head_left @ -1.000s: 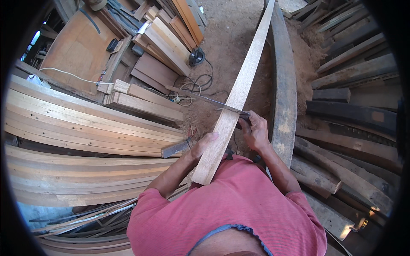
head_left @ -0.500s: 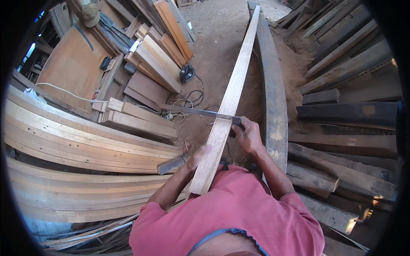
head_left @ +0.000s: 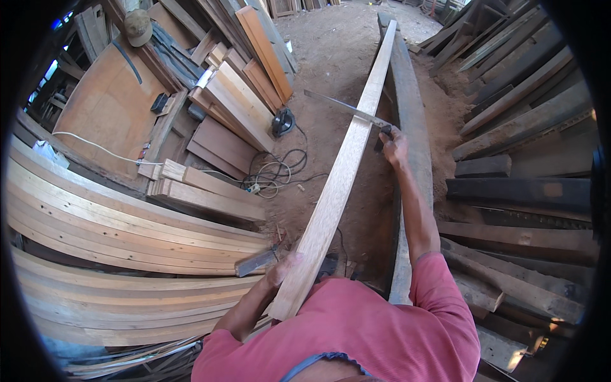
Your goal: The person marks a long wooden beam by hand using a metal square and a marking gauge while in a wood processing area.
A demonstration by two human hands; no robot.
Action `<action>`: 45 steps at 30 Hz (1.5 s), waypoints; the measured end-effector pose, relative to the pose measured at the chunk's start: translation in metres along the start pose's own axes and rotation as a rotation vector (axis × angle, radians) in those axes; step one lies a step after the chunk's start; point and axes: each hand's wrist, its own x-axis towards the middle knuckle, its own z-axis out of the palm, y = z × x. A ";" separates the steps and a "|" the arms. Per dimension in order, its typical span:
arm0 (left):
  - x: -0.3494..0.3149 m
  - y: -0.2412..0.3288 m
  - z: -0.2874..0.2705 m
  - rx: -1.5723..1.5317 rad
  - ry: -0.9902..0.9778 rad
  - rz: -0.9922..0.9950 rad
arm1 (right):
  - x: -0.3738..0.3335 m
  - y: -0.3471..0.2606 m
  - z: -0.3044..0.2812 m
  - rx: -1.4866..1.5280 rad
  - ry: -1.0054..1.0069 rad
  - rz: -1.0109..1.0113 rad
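Observation:
A long, narrow, pale wooden board (head_left: 331, 204) runs away from my body, its near end close to my pink shirt. My left hand (head_left: 280, 270) grips the board's left edge near that end, its fingers partly hidden beneath. Farther along, my right hand (head_left: 396, 148) is closed around the dark stock of a square (head_left: 386, 130) at the board's right edge. The square's thin metal blade (head_left: 337, 102) lies across the board and juts past its left side. My right arm is stretched well forward.
A dark, thick beam (head_left: 414, 121) stands along the board's right side. Stacked planks (head_left: 127, 223) fill the left. A black power tool (head_left: 283, 121) and tangled cords (head_left: 277, 170) lie on the dirt floor. Dark timbers (head_left: 519, 194) are piled at the right.
My right hand has slid the square forward along the board, away from my body, and that arm has straightened. My left hand keeps its hold near the close end.

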 end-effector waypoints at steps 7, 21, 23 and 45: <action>-0.010 0.016 -0.013 0.034 0.050 -0.024 | 0.031 -0.008 0.045 -0.020 0.013 -0.128; -0.010 0.015 -0.034 -0.079 0.012 -0.084 | 0.031 -0.026 0.051 -0.026 -0.083 -0.019; -0.008 0.015 -0.035 -0.056 0.034 -0.062 | 0.031 -0.026 0.052 -0.041 -0.080 -0.020; 0.020 -0.035 -0.092 -0.077 0.217 0.045 | -0.064 0.004 0.031 0.552 0.323 0.270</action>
